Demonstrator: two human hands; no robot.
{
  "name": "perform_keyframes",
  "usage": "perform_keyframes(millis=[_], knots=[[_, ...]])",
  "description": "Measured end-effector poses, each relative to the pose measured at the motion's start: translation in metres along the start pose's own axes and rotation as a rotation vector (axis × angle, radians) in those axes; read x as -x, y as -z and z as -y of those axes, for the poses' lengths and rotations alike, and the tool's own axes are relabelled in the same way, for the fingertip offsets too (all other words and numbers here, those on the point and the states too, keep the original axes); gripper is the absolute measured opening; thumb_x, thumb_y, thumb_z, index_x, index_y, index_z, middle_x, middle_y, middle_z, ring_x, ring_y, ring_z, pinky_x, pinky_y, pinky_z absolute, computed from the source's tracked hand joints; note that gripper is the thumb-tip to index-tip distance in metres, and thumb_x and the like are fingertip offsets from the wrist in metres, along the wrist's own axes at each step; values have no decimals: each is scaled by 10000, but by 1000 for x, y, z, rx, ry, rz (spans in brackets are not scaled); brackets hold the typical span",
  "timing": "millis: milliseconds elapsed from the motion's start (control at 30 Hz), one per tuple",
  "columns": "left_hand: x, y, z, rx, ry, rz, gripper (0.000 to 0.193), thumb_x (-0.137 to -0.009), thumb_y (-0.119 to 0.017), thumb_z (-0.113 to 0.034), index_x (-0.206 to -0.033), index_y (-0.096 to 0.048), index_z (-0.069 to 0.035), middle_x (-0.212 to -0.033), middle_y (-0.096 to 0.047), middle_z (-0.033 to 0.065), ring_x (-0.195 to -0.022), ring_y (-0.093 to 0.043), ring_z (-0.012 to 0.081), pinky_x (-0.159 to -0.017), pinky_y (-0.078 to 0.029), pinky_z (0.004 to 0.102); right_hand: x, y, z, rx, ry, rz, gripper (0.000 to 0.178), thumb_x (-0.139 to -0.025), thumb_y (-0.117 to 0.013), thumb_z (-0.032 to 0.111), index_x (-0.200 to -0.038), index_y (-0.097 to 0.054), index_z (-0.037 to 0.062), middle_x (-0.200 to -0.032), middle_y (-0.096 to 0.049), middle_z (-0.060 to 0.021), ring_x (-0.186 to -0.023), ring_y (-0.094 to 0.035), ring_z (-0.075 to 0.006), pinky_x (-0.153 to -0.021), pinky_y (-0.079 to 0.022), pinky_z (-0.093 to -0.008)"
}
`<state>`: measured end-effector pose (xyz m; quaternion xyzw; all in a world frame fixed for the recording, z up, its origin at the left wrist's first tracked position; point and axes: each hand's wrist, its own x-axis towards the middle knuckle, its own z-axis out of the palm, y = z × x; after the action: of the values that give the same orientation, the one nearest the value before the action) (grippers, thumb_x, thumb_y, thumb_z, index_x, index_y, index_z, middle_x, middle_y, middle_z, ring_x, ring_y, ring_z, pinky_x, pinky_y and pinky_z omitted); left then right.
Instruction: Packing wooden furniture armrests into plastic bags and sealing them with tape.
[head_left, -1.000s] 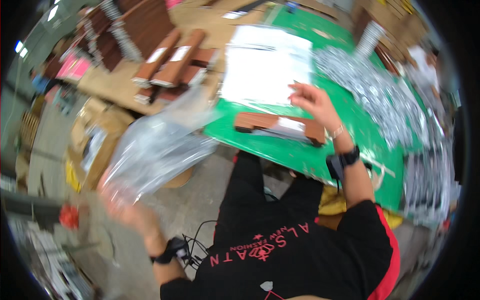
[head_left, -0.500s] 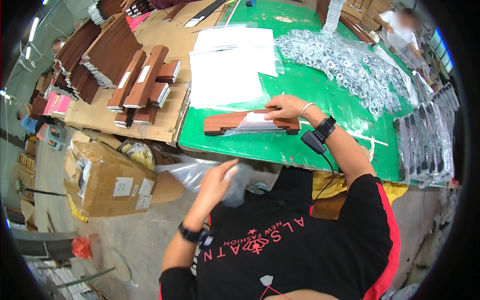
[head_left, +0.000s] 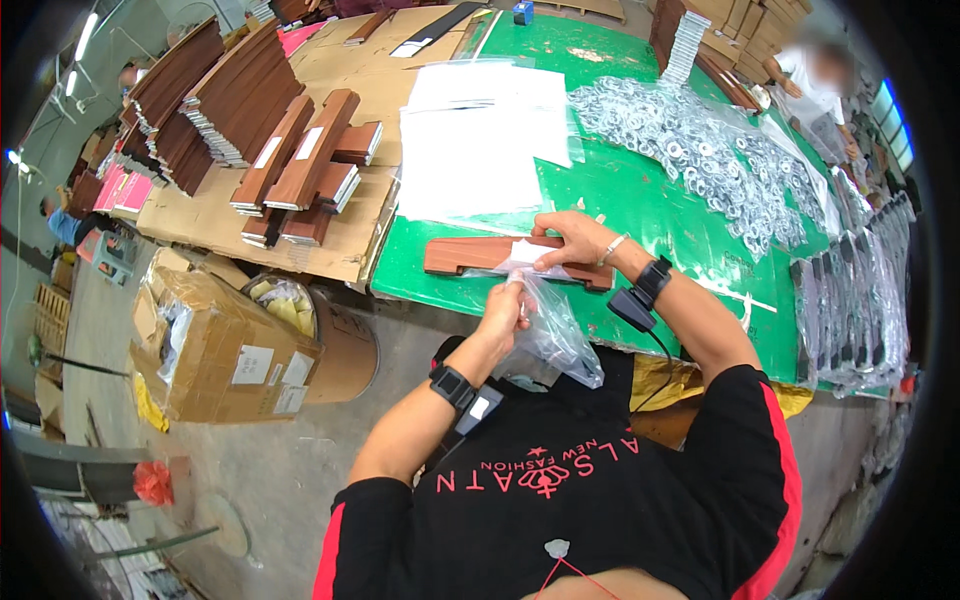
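The left hand (head_left: 505, 312) pinches the top edge of a clear plastic bag (head_left: 550, 335), fingers closed on the film, and the bag hangs down from that grip over the edge of the green table (head_left: 640, 200). The right hand (head_left: 572, 243) lies just beyond it, fingers curled and pressing on a long brown wooden piece (head_left: 470, 255) that rests flat on the table; a small white label (head_left: 525, 252) sits on the wood under the fingertips. The bag's mouth seems to meet the wood's near side between the two hands, though whether it is already over the end I cannot tell.

The bag looks thin, limp and slick, so it will likely collapse and cling unless its mouth is held open at the rim. The wood looks stiff and light enough for one hand, with smooth faces; a grip across its width near the middle, or at the end nearest the right hand, should keep it level.

Past the right hand lie white sheets (head_left: 480, 140) and a heap of bagged metal rings (head_left: 690, 140). Off to the left, beyond the left hand, more brown wooden pieces (head_left: 300, 170) are stacked on cardboard, with a cardboard box (head_left: 225, 350) lower down.
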<state>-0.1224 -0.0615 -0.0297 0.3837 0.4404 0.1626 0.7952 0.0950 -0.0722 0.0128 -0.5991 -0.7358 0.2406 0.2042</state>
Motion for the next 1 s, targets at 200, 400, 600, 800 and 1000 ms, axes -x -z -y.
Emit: perform_keyframes(millis=[200,400,600,800,1000], knots=[[54,38,-2,-477,-119,246,326,-1039,-452,-309,-1033,-688,-83,-644,-516,-28,-533,-440,63,-472,-333,238,42,-33,73,215,133,-292,572,-680,-832,162,-1152,-523,66,-997,-586,-139,-926,-599,-350,-767,-476,-433],[107,147,-22,-617,-310,-85,346,-1021,-503,-218,-1308,-627,-72,-630,-480,-60,-544,-410,37,-489,-323,210,53,-48,90,492,12,-240,818,-694,-815,144,-1411,-436,43,-1036,-555,-116,-948,-567,-294,-807,-464,-402],[91,153,-47,-779,-497,-137,752,-910,-656,-111,-1567,-290,-91,-672,-542,-18,-586,-476,76,-544,-388,233,51,-43,68,651,-73,-312,768,-725,-816,213,-1388,-461,58,-1029,-555,-99,-971,-560,-267,-829,-460,-377],[20,127,-56,-684,-396,74,1049,-772,-781,-104,-1605,-145,-147,-741,-615,29,-600,-530,106,-561,-441,265,45,-49,65,748,-77,-275,803,-740,-803,276,-1425,-439,68,-1014,-561,-82,-962,-564,-241,-829,-461,-366],[19,122,-69,-774,-355,69,999,-774,-772,-76,-1594,-210,-168,-705,-593,24,-596,-529,109,-567,-446,271,42,-41,65,661,-91,-241,802,-756,-799,232,-1435,-406,63,-1052,-559,-107,-995,-570,-278,-846,-454,-390]])
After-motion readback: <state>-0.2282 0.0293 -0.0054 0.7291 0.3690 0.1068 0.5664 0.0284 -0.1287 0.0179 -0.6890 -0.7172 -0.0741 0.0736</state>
